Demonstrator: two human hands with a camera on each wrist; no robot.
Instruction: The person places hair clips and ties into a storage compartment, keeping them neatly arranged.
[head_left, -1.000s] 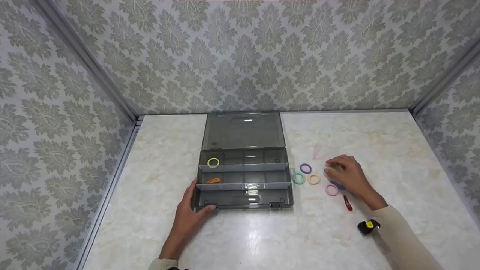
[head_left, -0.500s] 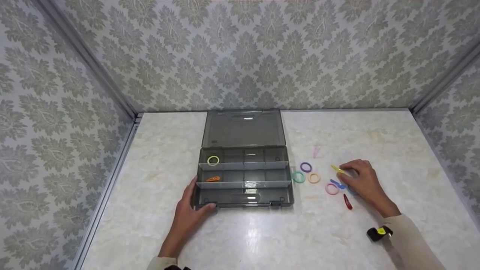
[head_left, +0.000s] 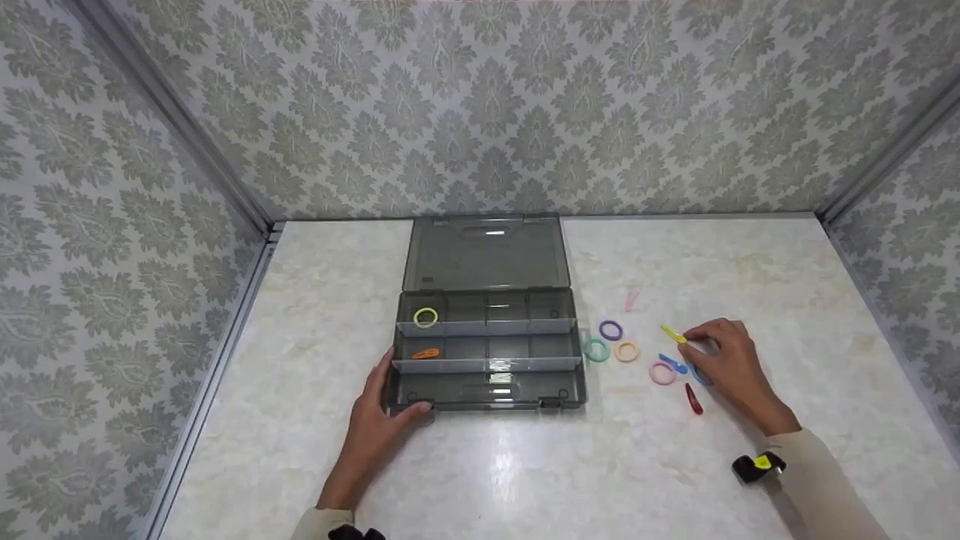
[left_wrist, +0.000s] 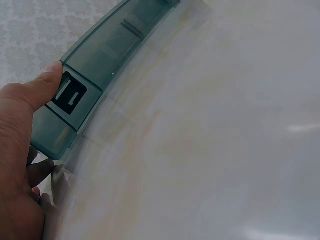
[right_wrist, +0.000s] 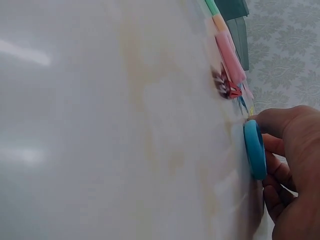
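My right hand [head_left: 727, 367] pinches a yellow snap hair clip [head_left: 672, 334] between thumb and fingertips, just above the table. Beneath that hand lies a blue hair tie [right_wrist: 255, 150], partly hidden in the head view. A blue hair clip [head_left: 673, 364], a pink hair tie [head_left: 662, 373] and a red hair clip [head_left: 694, 399] lie close by. My left hand [head_left: 375, 420] grips the front left corner of a grey see-through compartment box [head_left: 487, 390], thumb on the front edge. Inside the box are a yellow-green hair tie [head_left: 426, 318] at the back and an orange hair clip [head_left: 425, 353] in the middle row.
Between the box and my right hand lie purple [head_left: 610, 330], green [head_left: 597, 349] and peach [head_left: 626, 351] hair ties. Behind them is a pale pink clip [head_left: 631, 301]. The box's lid [head_left: 487, 253] lies back towards the patterned wall [head_left: 487, 112].
My right hand has drawn back to the right and now shows the yellow hair clip at its fingertips, with the blue clip uncovered below. The left hand stays on the box.
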